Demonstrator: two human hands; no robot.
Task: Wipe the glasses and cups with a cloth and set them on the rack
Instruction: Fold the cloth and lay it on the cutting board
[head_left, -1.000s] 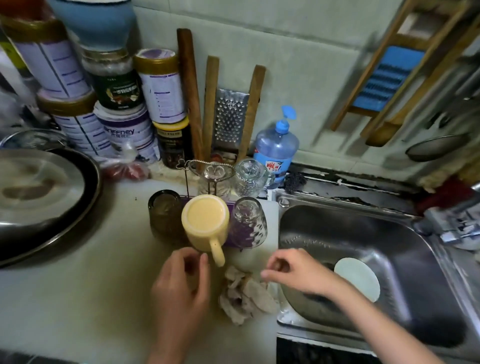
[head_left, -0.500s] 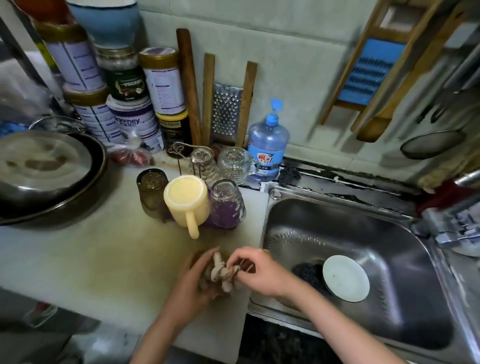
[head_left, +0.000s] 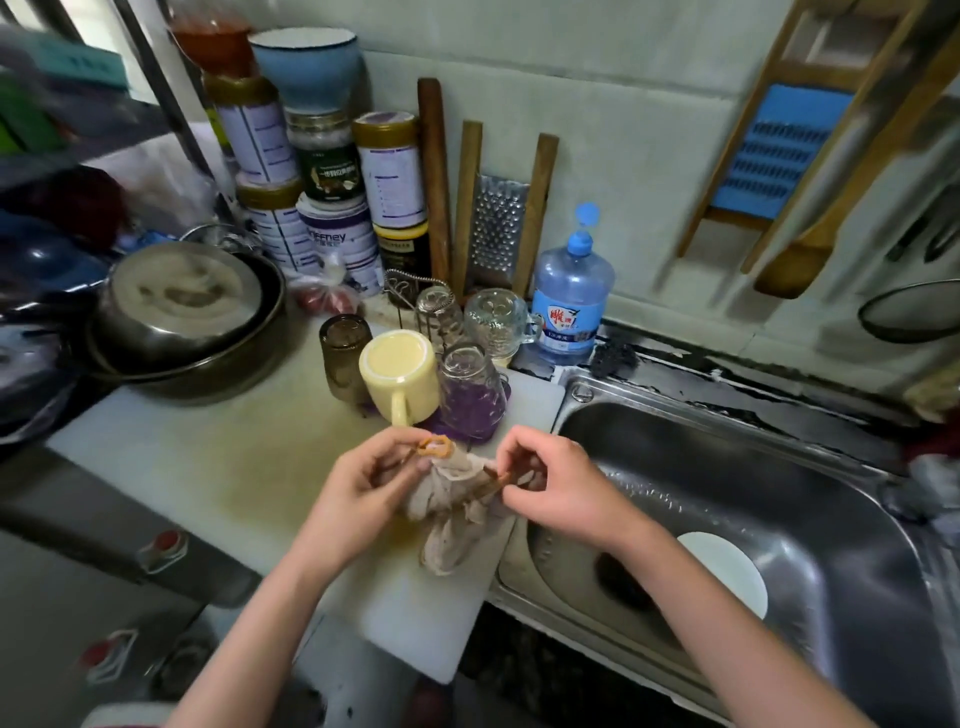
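Left hand (head_left: 363, 483): fingers curled, thumb and forefinger pinching the near-left end of the cloth (head_left: 447, 504), right by an orange loop (head_left: 435, 447) at its top.
Right hand (head_left: 558, 488): also curled, pinching the opposite edge at a brown strand (head_left: 493, 484).
The cloth is bunched and held between the two hands. Its lower end hangs below them over the white counter (head_left: 208, 452); can't tell if it touches.

Just past the fingertips:
- The yellow mug (head_left: 400, 376) is upside down, handle pointing back at the left hand.
- The brown tinted glass (head_left: 343, 358) is inverted, just beside the mug on the left-hand side.
- A clear glass (head_left: 472, 395) is inverted on the right-hand side, over the purple rack base (head_left: 467, 434).
- Behind those are a glass mug (head_left: 498, 322) and a second clear glass (head_left: 439, 314), both inverted at the wire rack (head_left: 408, 286).

Outboard of the right hand is the steel sink (head_left: 779, 441), with a white disc (head_left: 727, 571) in the basin beside the right forearm.

Farther beyond the cups, against the wall:
- a blue pump bottle (head_left: 571, 296)
- a metal grater (head_left: 501, 228)
- stacked tins (head_left: 332, 244)

Well out past the left hand is a lidded pan (head_left: 182, 306).
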